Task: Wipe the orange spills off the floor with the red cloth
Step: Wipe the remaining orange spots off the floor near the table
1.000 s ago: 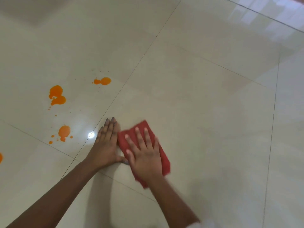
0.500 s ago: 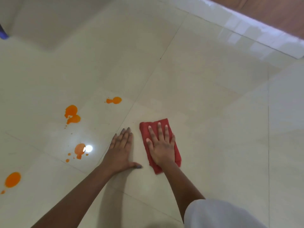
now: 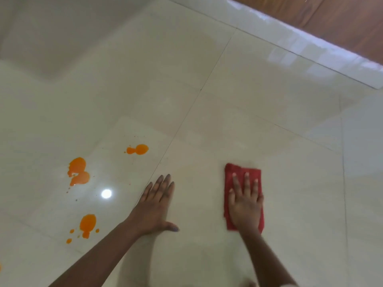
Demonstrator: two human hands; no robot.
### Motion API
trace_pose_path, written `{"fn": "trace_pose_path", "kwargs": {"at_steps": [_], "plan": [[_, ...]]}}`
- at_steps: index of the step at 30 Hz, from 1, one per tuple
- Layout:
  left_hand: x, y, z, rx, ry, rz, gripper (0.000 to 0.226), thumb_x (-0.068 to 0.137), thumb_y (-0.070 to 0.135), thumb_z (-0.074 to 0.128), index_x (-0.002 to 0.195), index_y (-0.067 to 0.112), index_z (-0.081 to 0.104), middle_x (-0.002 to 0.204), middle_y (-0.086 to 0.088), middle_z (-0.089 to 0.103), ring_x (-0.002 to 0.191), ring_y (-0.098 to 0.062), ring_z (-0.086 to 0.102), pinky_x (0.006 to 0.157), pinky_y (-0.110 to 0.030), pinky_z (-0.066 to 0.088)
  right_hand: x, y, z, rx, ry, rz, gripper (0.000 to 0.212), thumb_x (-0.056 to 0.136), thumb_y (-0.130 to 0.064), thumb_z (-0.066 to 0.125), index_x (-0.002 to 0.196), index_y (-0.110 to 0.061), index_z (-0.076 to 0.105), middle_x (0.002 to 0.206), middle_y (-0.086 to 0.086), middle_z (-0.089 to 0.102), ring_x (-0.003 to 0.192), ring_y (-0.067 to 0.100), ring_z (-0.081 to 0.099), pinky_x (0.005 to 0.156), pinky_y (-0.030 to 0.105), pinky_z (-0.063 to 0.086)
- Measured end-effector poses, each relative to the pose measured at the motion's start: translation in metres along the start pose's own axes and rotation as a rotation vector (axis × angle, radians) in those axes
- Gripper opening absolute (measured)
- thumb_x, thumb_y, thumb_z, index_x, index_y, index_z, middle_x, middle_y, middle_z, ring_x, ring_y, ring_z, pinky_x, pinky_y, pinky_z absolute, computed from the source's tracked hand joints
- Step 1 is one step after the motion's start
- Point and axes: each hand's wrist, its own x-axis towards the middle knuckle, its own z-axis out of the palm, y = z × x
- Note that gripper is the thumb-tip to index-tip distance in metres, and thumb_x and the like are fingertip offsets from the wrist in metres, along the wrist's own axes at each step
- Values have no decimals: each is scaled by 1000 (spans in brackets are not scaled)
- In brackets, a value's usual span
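The red cloth (image 3: 242,172) and the right hand (image 3: 245,204) on it are sliding rightward. They are now sitting well apart from the left hand (image 3: 155,206), where half a second ago they were lying just beside it.

The floor (image 3: 269,121), one expanse of glossy pale tiles, is ending at its far right edge against one pale skirting strip (image 3: 310,52), with one brown wooden surface (image 3: 331,19) behind it. Two bare forearms are reaching in from the near edge.

The left hand is lying flat on the tile, fingers straight, thumb out, holding nothing. The right hand is pressing the single cloth flat with straight, spread fingers, right of the long tile joint (image 3: 186,121).

Three orange spills (image 3: 83,177) are lying left of that joint, apart from the cloth:
- a double blob
- a single blob (image 3: 88,223) ringed by small droplets
- a smaller pair (image 3: 137,149) farthest from the near edge

A fourth orange sliver (image 3: 0,266) is showing at the left border. One light reflection (image 3: 106,193) is glinting among them.
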Motion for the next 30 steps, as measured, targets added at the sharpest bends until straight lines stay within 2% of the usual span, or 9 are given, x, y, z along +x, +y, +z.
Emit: {"fn": "trace_pose_path", "kwargs": {"at_steps": [4,9,13,16,18,22,25,28,30], "plan": [[-1,-4,12,20,98,-14,122,55,91,31,143,6,23,152,-14,17,140,-27,12,108,-39,7,106,-51,-11,-5,4,1,53,95,-44,17,147,-39,10,159,2,5,145,28,-1,115,49,7],[6,-3,19,-49,116,-23,127,54,92,37,145,5,17,155,-10,10,142,-25,6,110,-37,4,37,-115,29,5,3,-479,54,89,-39,33,142,-38,30,153,1,30,142,29,20,110,55,22],[10,4,14,-25,135,-52,131,52,93,38,145,4,14,155,-12,5,142,-28,3,108,-38,6,40,-23,9,5,74,-301,52,87,-36,33,139,-33,40,149,5,37,137,33,31,102,54,33],[12,4,14,-16,136,-73,131,52,93,36,146,5,12,155,-12,4,142,-27,2,108,-38,5,115,-36,-5,-13,19,-81,58,88,-44,16,146,-37,20,157,3,17,144,29,8,112,54,16],[14,4,14,-29,136,-63,129,55,93,33,146,6,9,155,-11,2,142,-26,1,109,-37,4,115,-88,7,-21,-19,-214,59,88,-44,13,146,-39,16,158,2,13,145,28,4,113,53,9],[7,-2,8,-48,169,-63,122,61,91,32,142,1,22,152,-14,17,140,-26,10,110,-34,4,26,-114,33,7,7,-590,51,88,-41,34,139,-38,37,150,0,34,141,29,24,110,55,20],[-9,-15,3,-37,165,-124,122,59,91,35,140,0,27,151,-19,20,140,-28,7,111,-35,1,30,-74,24,-7,27,-505,52,85,-43,35,136,-37,44,147,3,40,137,32,32,105,58,30],[-21,-24,8,-8,160,-150,117,63,89,32,141,1,28,151,-19,20,140,-28,7,110,-37,1,68,-99,13,-34,-26,-313,62,84,-49,12,144,-39,26,155,3,21,143,32,12,111,58,16],[-29,-25,10,-16,175,-177,112,67,86,29,139,0,32,150,-18,23,139,-27,11,110,-39,3,45,-131,21,-43,-45,-405,61,84,-47,14,143,-40,27,155,2,22,143,32,12,110,57,13]]}}
